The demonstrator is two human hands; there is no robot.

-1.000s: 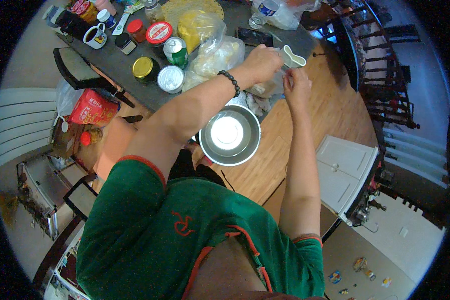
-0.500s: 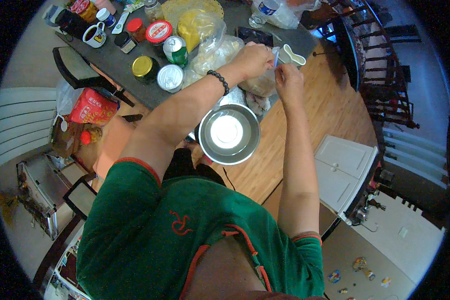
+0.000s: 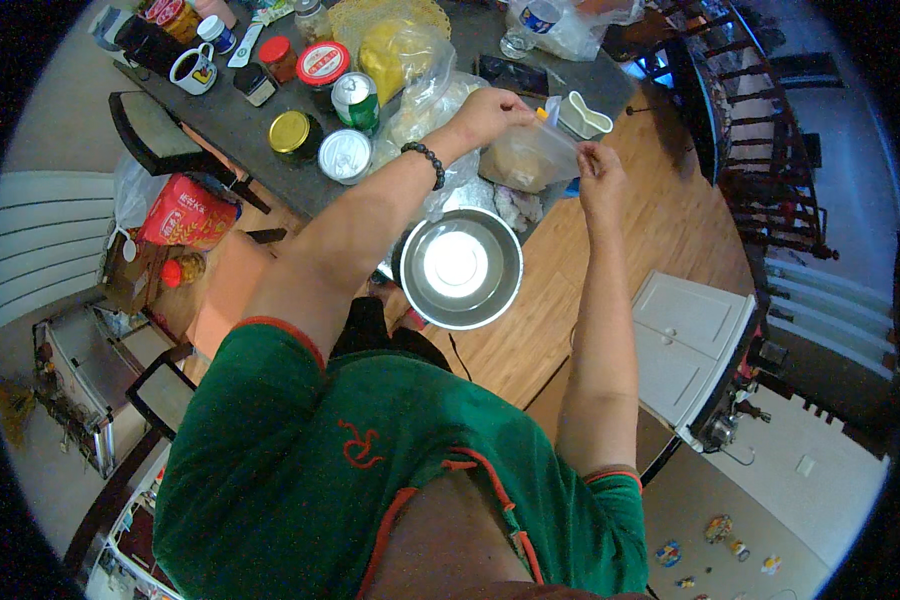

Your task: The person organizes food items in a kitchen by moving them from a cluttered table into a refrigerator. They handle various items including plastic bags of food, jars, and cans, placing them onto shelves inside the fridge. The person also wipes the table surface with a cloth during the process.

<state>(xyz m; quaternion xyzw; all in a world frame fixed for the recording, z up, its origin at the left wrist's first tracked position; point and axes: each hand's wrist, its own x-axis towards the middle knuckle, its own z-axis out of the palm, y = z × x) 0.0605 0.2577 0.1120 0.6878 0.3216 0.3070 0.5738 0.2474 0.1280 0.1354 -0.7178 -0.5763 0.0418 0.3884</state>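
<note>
Your left hand (image 3: pixel 495 112), below the dark beaded bracelet (image 3: pixel 438 172) on its wrist, pinches the upper left edge of a clear plastic bag (image 3: pixel 526 164), close to a small orange piece (image 3: pixel 542 114) on that edge. Your right hand (image 3: pixel 600 168) has its thumb and fingers pressed together on the bag's right corner, so the mouth edge runs between your two hands. The bag, with something pale brown inside, is at the right end of the table (image 3: pixel 245 125).

Just beyond the bag is a pale, curvy-rimmed piece (image 3: pixel 583 118); a dark phone (image 3: pixel 512 74) lies farther back, to its left. Nearer to you, a round metal bowl (image 3: pixel 507 272) stands upright by the table's near edge. To the left of your left hand you have a silver-topped can (image 3: pixel 345 157), a green-and-silver can (image 3: pixel 356 103) and a gold-lidded jar (image 3: pixel 291 133).
</note>
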